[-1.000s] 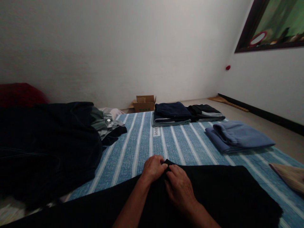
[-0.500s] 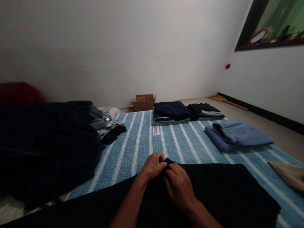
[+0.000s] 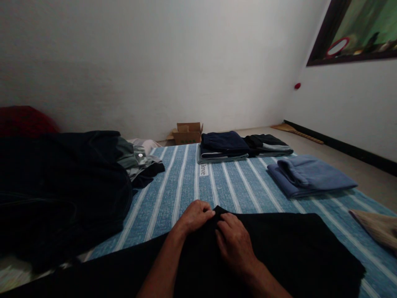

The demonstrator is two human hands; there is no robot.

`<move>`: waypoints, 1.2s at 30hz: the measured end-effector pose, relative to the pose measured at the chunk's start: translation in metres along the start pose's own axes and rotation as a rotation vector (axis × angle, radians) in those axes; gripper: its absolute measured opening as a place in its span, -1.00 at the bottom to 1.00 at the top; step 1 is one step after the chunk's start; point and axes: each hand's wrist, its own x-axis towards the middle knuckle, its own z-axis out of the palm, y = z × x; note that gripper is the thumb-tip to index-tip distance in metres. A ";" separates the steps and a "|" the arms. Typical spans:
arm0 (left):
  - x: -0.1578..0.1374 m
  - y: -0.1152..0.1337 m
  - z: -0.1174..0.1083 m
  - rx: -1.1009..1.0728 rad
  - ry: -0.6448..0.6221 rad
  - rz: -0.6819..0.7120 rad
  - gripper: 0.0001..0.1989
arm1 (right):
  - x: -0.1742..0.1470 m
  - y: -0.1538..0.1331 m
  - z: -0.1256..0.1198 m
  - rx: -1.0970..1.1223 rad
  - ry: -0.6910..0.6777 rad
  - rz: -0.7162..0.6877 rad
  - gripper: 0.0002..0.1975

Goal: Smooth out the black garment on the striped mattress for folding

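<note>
Both the left hand (image 3: 194, 216) and right hand (image 3: 235, 243) pinch the far edge of a black garment (image 3: 294, 244) spread flat, nearest on the striped blue mattress (image 3: 186, 182); bare stripes beyond, then folded blue trousers (image 3: 310, 177) and dark stacks (image 3: 223, 145) farther off

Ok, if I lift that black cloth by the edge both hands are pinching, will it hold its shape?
Probably not. The black cloth lies flat and draped over the striped mattress, so it should sag and hang limp. The left hand and right hand bunch its edge easily, suggesting soft fabric. It looks wide, so expect trailing.
</note>
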 end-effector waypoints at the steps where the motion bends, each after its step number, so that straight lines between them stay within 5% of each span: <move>1: 0.000 0.000 0.001 0.004 0.009 -0.009 -0.75 | 0.000 0.000 0.000 -0.001 0.002 -0.002 -0.83; 19: 0.008 -0.002 0.014 -0.069 0.192 -0.083 -0.96 | 0.000 0.000 0.001 0.013 -0.019 0.017 -0.85; 36: 0.003 0.002 0.004 -0.052 0.057 0.000 -0.78 | 0.002 -0.002 -0.001 0.044 -0.029 0.041 -0.84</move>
